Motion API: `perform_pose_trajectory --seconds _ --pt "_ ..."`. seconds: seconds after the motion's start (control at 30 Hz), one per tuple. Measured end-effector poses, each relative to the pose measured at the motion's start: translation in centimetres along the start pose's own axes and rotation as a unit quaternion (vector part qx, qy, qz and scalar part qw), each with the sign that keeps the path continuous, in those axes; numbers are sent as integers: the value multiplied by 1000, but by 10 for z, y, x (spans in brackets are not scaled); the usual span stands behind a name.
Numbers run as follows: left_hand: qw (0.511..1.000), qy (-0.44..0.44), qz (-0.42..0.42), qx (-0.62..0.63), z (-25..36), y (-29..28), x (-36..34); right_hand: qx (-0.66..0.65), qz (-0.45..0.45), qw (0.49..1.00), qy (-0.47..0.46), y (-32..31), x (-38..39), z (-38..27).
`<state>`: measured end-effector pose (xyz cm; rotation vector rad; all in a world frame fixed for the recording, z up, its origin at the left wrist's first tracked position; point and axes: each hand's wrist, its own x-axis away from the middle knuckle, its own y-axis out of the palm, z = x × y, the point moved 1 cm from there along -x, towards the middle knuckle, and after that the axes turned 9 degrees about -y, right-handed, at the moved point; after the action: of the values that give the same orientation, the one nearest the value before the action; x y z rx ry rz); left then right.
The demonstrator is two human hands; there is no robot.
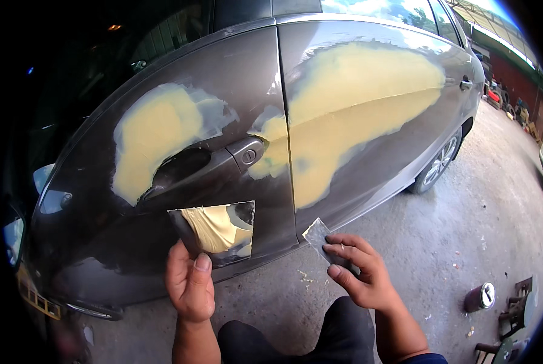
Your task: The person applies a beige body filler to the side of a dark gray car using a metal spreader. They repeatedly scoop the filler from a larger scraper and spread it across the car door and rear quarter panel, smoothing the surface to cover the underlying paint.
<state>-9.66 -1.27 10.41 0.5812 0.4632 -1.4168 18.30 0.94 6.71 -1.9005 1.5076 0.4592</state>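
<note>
My left hand (191, 282) grips a dark square mixing plate (238, 252) by its lower edge, thumb on top. A smear of cream-yellow body filler (214, 227) lies across the plate. To the right, my right hand (357, 270) pinches a small flat spreader (317, 235) between thumb and fingers; its pale edge points up and left. Both hands are apart from the car. On the grey front door (232, 79), a yellow filler patch (156, 130) curves around the recess of the door handle (238, 153). A larger filler patch (356, 103) spreads over the rear door (380, 161).
A tin can (480, 298) stands on the concrete floor (398, 236) to the right, near a dark stool-like object (517, 312). The rear wheel (439, 162) is at the far right. Small filler scraps (306, 277) lie below the door.
</note>
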Motion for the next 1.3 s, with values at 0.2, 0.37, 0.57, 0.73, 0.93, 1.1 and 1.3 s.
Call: perform_pose_trajectory --seconds 0.2,0.37,0.57,0.73,0.93,1.1,1.3 --pt "952 59 -32 -298 26 -31 -59 -87 83 993 16 11 -6 9" --pt "947 0 -33 -318 36 -13 -79 -82 101 991 15 11 -3 13" --pt "951 -129 -86 -268 40 -16 -87 -98 142 985 18 8 0 15" --pt "976 -60 -80 -195 25 -24 -81 -28 141 989 -32 0 0 7" --pt "973 -69 -101 -194 24 -24 -88 -43 162 986 -3 8 -6 14" --pt "988 -70 -77 -115 27 -20 -57 33 155 986 -51 4 -2 5" --pt "989 -38 -80 -120 37 -21 -43 227 190 943 -152 17 -13 -2"
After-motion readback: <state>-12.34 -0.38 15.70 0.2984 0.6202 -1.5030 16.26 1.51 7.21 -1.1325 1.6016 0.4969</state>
